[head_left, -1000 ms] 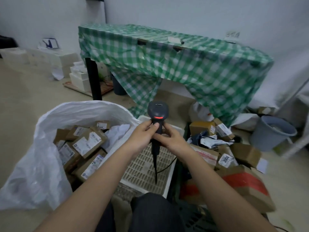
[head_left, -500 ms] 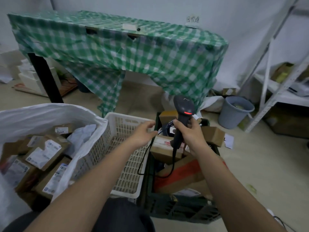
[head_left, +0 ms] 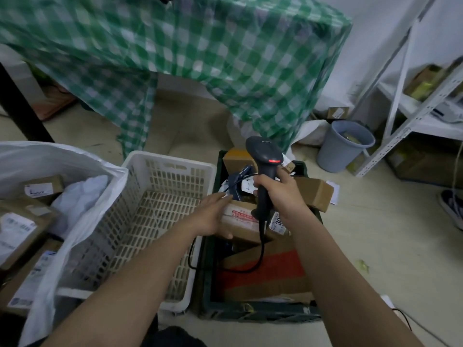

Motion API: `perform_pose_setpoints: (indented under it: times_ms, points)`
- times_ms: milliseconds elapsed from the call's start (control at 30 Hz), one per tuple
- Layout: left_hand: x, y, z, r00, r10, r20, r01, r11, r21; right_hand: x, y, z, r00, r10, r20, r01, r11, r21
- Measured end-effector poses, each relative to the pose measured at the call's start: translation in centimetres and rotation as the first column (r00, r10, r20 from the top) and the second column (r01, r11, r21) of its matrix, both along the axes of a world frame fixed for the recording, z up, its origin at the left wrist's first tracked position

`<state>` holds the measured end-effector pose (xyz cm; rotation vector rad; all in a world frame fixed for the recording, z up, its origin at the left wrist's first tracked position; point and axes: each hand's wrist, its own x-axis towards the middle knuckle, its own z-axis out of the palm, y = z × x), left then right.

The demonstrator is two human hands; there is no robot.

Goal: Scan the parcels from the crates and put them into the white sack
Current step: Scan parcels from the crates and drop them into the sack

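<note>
My right hand [head_left: 278, 190] grips the handle of a black barcode scanner [head_left: 264, 157], held upright over the dark green crate [head_left: 250, 313]; its red light is on. My left hand [head_left: 213, 214] takes hold of the left end of a small brown parcel [head_left: 241, 222] with a red-printed label, lying on top of the parcels in that crate. A white crate [head_left: 170, 169] stands to the left with no parcels in it. The white sack [head_left: 75, 216] at far left holds several labelled brown parcels.
A big carton with a red band [head_left: 265, 271] fills the front of the green crate. Behind stands a table under a green checked cloth [head_left: 200, 58]. A grey bucket [head_left: 345, 146] and a white metal shelf [head_left: 413, 116] are at right. A shoe [head_left: 453, 209] shows at the right edge.
The scanner passed from both hands over the white crate to my right hand alone over the green crate. My left hand reached right and took hold of the small brown parcel.
</note>
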<state>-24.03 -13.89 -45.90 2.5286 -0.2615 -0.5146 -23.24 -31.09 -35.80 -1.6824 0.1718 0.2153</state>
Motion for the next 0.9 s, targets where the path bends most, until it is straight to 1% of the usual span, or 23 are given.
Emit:
perform_pose_setpoints:
  times_ms: [67,133,200,333,400,467,533,633,767,900]
  points:
    - [0.9,0.1,-0.7,0.997,-0.071,0.008,0.070,0.994,0.083,0.8,0.2,-0.4,1.000,0.000,-0.015,0.000,1.000,-0.009]
    - [1.6,0.1,-1.1,0.992,-0.122,0.014,0.120,0.987,0.104,1.4,0.5,-0.7,1.000,0.002,-0.028,-0.002,1.000,-0.020]
    - [2.0,0.3,-1.4,0.992,-0.122,0.024,0.120,0.991,0.060,1.8,0.7,-1.1,0.999,-0.005,-0.043,0.003,1.000,-0.027]
    - [1.5,1.1,-0.8,0.995,-0.062,0.075,0.063,0.998,-0.006,1.9,1.4,-1.3,0.999,-0.026,-0.041,0.025,0.999,-0.030]
    - [0.9,1.7,0.1,0.993,-0.030,0.117,0.032,0.999,-0.016,1.7,1.8,-0.8,0.998,-0.045,-0.041,0.045,0.999,0.016]
    - [0.2,2.5,1.2,0.984,0.038,0.175,-0.032,0.999,-0.040,1.2,2.2,0.1,0.997,-0.063,-0.040,0.066,0.994,0.083]
    - [-0.6,3.5,2.5,0.963,0.148,0.226,-0.132,0.988,-0.081,0.7,2.6,1.3,0.997,-0.076,-0.018,0.077,0.989,0.122]
    - [-1.9,5.0,4.5,0.924,0.290,0.249,-0.266,0.955,-0.128,-0.3,3.4,3.0,0.994,-0.105,0.040,0.096,0.978,0.183]
    - [-4.7,7.7,6.8,0.847,0.465,0.260,-0.434,0.885,-0.168,-1.5,5.5,4.1,0.987,-0.105,0.122,0.082,0.980,0.180]
    - [-8.6,12.0,8.3,0.749,0.571,0.336,-0.553,0.818,-0.160,-2.9,10.5,3.8,0.992,-0.036,0.119,0.012,0.980,0.199]
